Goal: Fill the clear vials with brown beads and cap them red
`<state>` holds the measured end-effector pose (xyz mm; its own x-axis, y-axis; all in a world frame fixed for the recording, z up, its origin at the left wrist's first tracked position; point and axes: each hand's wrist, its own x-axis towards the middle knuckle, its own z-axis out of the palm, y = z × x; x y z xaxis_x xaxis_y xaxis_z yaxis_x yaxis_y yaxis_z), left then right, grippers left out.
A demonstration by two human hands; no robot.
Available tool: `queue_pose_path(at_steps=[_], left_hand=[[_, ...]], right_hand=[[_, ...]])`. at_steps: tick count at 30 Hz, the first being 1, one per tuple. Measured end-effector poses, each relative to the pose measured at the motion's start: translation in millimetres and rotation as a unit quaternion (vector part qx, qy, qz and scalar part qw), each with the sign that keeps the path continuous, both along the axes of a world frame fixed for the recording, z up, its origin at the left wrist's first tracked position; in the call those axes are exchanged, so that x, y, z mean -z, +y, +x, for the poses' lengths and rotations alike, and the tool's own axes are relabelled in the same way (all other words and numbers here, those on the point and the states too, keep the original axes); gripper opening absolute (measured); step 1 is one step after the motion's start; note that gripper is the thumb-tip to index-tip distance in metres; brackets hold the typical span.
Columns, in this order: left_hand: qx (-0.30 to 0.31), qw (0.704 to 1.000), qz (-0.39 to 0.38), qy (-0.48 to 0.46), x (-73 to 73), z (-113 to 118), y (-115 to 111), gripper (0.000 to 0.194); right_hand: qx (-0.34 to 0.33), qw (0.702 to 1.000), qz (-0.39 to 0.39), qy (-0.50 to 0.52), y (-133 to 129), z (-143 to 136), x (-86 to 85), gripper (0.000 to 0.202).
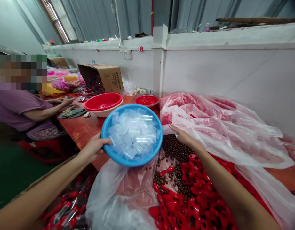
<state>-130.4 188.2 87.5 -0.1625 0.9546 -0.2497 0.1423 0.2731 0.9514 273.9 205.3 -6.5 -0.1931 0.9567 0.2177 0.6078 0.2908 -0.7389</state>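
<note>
My left hand (96,147) is closed on the near-left rim of a blue plastic basin (104,127). Many small clear plastic pieces (133,131) fill the basin. On the other side, my right hand (183,135) is closed, its fingertips at the edge of a large clear plastic bag (197,124) with red things inside. Below that hand lie many dark brown beads (172,145). Glossy red plastic parts with holes (193,204) are heaped in front of me, partly covered by my right forearm. A crumpled clear plastic sheet (116,195) spreads under the basin.
A red basin (86,103) and a metal bowl with red contents (159,101) stand behind on the orange table (76,129). A tipped cardboard box (111,80) holds red and dark pieces. Left sits a co-worker (15,105). Red-and-clear pieces (70,207) fill a carton below my left arm.
</note>
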Motion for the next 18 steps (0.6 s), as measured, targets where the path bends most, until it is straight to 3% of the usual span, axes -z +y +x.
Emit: queue_pose_path(at_steps=[3,6,14,18], left_hand=[[0.011,0.990,0.114,0.081,-2.0,2.0,19.2,0.054],[0.025,0.980,0.150,0.126,1.2,5.5,21.5,0.054],[0.052,0.972,0.173,0.150,11.0,13.9,-8.3,0.059],[0.068,0.951,0.203,0.223,15.6,21.7,-31.0,0.058]], right_hand=[[-0.001,1.000,0.011,0.008,2.4,0.2,2.7,0.088],[0.003,1.000,0.016,0.019,2.6,1.1,7.0,0.089],[0.029,0.997,0.015,0.074,-1.6,-5.8,33.5,0.083],[0.046,0.994,0.007,0.096,-7.0,-11.8,44.3,0.082]])
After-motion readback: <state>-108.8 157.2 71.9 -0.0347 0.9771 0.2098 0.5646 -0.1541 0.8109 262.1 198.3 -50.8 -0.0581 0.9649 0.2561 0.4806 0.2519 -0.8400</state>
